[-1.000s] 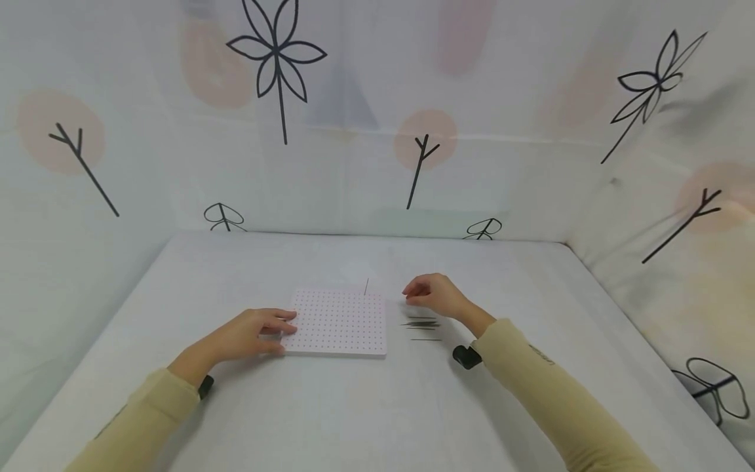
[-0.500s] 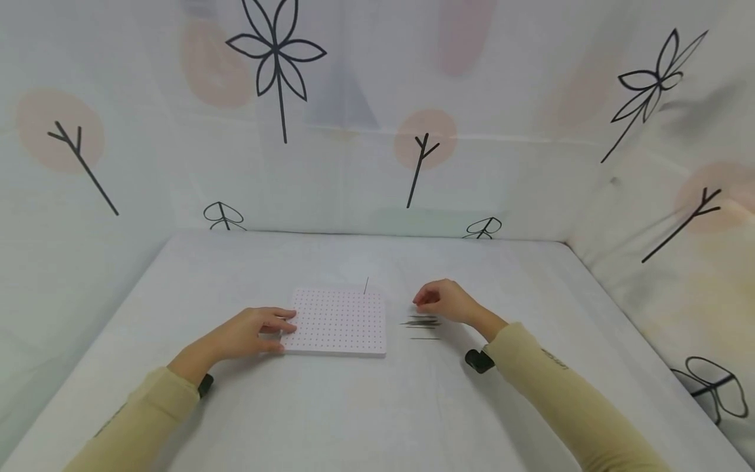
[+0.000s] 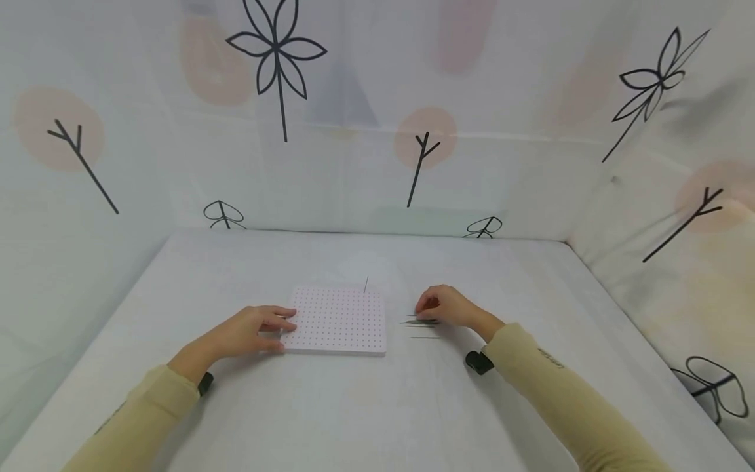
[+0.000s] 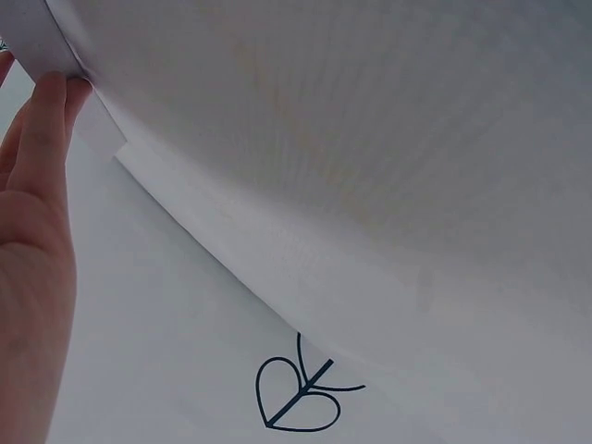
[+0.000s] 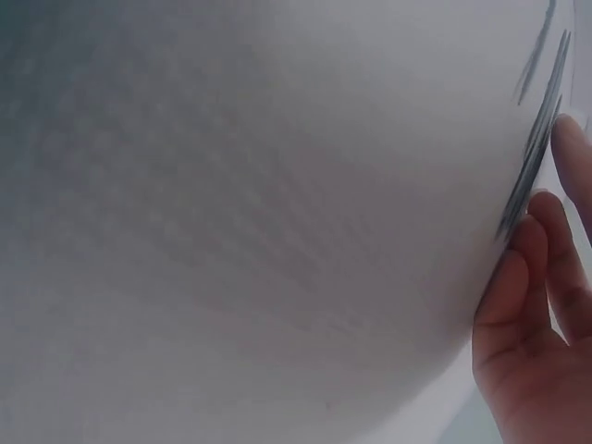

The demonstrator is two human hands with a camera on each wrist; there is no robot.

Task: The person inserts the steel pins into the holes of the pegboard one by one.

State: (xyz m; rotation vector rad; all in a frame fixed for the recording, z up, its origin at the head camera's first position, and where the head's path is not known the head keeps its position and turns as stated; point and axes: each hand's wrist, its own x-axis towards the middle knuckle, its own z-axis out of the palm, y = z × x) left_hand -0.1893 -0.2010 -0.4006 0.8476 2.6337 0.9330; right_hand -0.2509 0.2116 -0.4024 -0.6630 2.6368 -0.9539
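A white board with a grid of small holes (image 3: 338, 320) lies on the table. One thin dark rod (image 3: 366, 284) stands nearly upright at its far edge, towards the right. My left hand (image 3: 250, 333) rests at the board's left edge, fingertips over the top and thumb by the near corner; the left wrist view shows the fingers against the board's side (image 4: 42, 37). Right of the board lies a small bunch of thin dark rods (image 3: 421, 322). My right hand (image 3: 446, 306) is just above them, fingers bent, with a gap between thumb and fingers beside the rods (image 5: 532, 166) in the right wrist view.
A single rod (image 3: 425, 337) lies apart on the near side of the bunch. The white-covered table (image 3: 354, 413) meets a patterned cloth backdrop (image 3: 330, 177) at the back and sides. Dark wrist cameras sit under both forearms.
My right hand has moved right and then down towards the near side, from beyond the rods to right over the bunch. The left hand and the board have stayed in place.
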